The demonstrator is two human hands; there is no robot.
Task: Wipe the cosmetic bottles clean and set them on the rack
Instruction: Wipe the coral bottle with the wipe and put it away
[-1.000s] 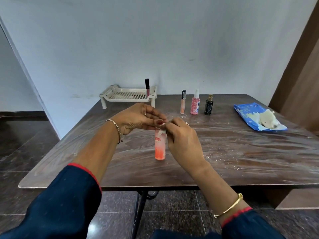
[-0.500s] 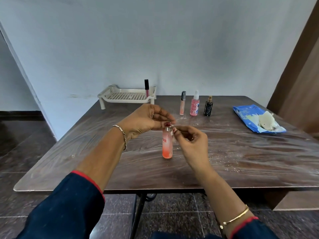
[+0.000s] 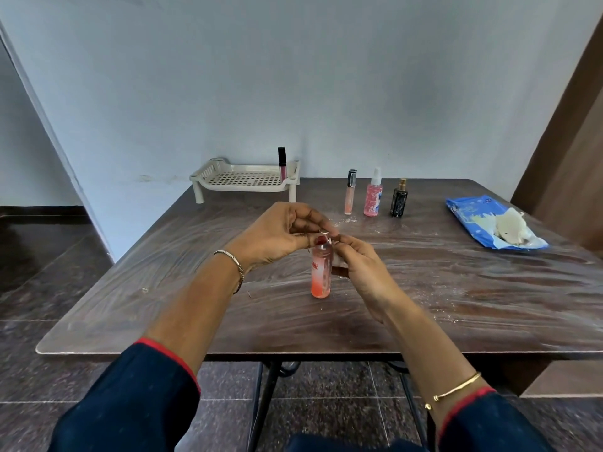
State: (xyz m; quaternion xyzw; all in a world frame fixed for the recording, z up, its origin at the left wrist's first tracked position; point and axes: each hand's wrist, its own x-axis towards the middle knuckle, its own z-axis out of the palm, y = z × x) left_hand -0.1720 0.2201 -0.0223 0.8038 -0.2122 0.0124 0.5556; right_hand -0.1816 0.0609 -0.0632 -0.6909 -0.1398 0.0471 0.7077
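An orange-pink bottle [image 3: 321, 274] stands upright on the brown table [image 3: 456, 298], near its middle. My left hand [image 3: 277, 234] pinches the bottle's top from the left. My right hand [image 3: 363, 269] sits against the bottle's right side, fingertips at its neck, with a small white wipe [image 3: 338, 263] tucked in its fingers. The white rack [image 3: 241, 182] stands at the table's far left and carries one dark-capped lip gloss tube [image 3: 282, 164]. Right of the rack stand a peach lip gloss tube [image 3: 350, 195], a pink spray bottle [image 3: 373, 195] and a black bottle [image 3: 399, 200].
A blue wipes pack [image 3: 470, 213] with crumpled white wipes [image 3: 509, 226] on it lies at the table's far right. White specks dot the tabletop. A wall runs behind the table, a brown panel stands to the right, and dark tiled floor lies below.
My right hand has slid off the bottle's top and down to its right side, baring more of the bottle. My left hand keeps hold of the top.
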